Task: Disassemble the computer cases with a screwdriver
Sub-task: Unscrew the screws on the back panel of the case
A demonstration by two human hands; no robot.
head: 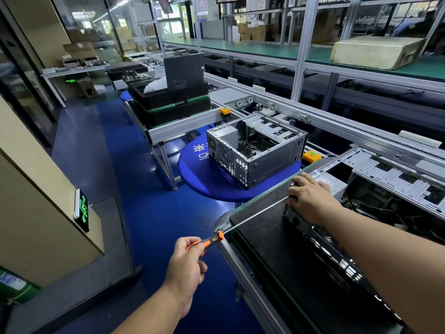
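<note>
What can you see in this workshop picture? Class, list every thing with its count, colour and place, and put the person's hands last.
Screwdriver: one, orange and black handle, long silver shaft, reaching to the near case.
Near computer case: one, black, on the workbench at lower right.
Open computer case: one, grey metal, on the blue round stool.
Blue round stool: one, blue, white lettering, in the aisle.
Black trays: a stack, black with green edges, on the far bench.
Yellow buttons: two, yellow with green tops, along the conveyor.
Cardboard box: one, pale, on the green shelf.
Left hand: one, grips the screwdriver handle.
Right hand: one, rests on the near computer case at the shaft's tip.
</note>
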